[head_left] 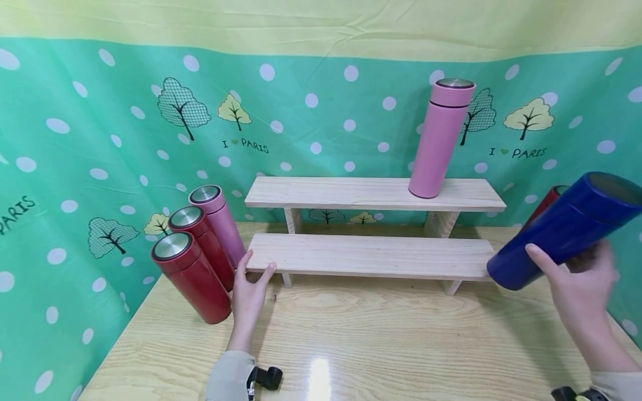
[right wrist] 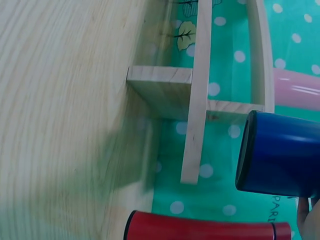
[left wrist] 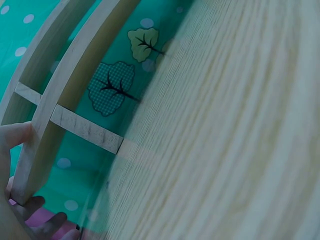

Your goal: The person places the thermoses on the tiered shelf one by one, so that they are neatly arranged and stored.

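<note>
A dark blue thermos bottle [head_left: 562,231] hangs tilted in the air beside the right end of the wooden shelf, gripped by my right hand [head_left: 584,284]. Its base [right wrist: 245,152] shows in the right wrist view. My left hand [head_left: 251,289] holds the left end of the lower shelf board [head_left: 371,256], thumb on one side and fingers beneath in the left wrist view. On the upper board [head_left: 326,193], toward the right, a pink thermos bottle [head_left: 441,139] stands upright.
Two red thermos bottles [head_left: 195,281] and a pink one [head_left: 220,223] stand left of the shelf. Another red bottle [right wrist: 205,227] stands at the right, partly hidden behind the blue one in the head view. A green dotted curtain [head_left: 311,133] hangs behind the wooden table [head_left: 371,334].
</note>
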{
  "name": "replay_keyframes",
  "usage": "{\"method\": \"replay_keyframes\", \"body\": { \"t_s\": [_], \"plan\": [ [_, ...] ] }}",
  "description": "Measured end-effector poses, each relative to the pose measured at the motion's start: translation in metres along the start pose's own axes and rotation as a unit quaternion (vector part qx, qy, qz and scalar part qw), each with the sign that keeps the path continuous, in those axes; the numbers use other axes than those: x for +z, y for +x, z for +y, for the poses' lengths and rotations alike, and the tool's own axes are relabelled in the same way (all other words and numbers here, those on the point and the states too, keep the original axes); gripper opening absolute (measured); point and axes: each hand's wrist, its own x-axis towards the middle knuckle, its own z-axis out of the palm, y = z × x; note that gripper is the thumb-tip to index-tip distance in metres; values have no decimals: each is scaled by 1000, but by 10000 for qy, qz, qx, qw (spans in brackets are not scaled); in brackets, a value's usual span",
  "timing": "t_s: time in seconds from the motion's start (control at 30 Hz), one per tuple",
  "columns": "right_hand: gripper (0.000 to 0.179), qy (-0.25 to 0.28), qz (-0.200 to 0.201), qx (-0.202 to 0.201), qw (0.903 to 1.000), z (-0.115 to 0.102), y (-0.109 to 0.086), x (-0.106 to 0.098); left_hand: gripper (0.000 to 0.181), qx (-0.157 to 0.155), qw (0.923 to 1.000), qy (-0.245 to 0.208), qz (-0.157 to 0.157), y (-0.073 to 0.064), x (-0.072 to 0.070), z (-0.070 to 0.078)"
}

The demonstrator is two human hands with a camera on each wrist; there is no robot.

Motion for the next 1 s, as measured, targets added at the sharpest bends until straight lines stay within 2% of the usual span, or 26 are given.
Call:
{"method": "replay_keyframes", "body": {
  "t_s": [0.1,0.3,0.53,0.67,0.83,1.0],
  "plan": [
    [75,171,-47,-34,9998,-3,0,4,78,-4,10000,12,-6,0,0,0],
    [75,894,-191,-118,9957,-7,-2,13,78,-14,10000,17,-18,0,0,1],
    [75,662,-549,-166,9962,-14,-6,23,79,-50,10000,47,-47,0,-1,1],
    [76,979,-678,-232,9926,-19,-8,32,78,-71,9999,69,-36,0,-1,1],
    [75,835,-888,-354,9919,-29,-8,44,78,-46,10000,49,-41,0,-1,1],
    [73,1293,-971,-465,9857,-37,-9,58,78,-20,10000,60,-39,1,-1,2]
  ]
}}
